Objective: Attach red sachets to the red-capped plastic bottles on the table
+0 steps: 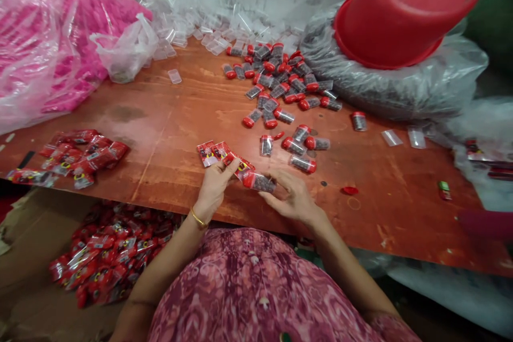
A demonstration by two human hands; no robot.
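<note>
Near the front edge of the table, my left hand (215,187) pinches a printed red packet (240,166) between thumb and fingers. A clear container with a red cap and dark contents (259,181) lies against the packet's right end; my right hand (294,195) has its thumb and fingers closed around the other end. Whether the container is partly inside the packet I cannot tell. Two more red packets (207,153) lie just beyond my left hand. Several similar capped containers (294,146) rest to the right, beyond my right hand.
A heap of capped containers (276,77) lies farther back. Filled red packets (80,155) are piled at left, with more in a cardboard box (32,256) below. Pink-filled bag (60,37), clear pieces (188,24), and a red bucket (401,10) on a grey-filled bag (380,93) line the back.
</note>
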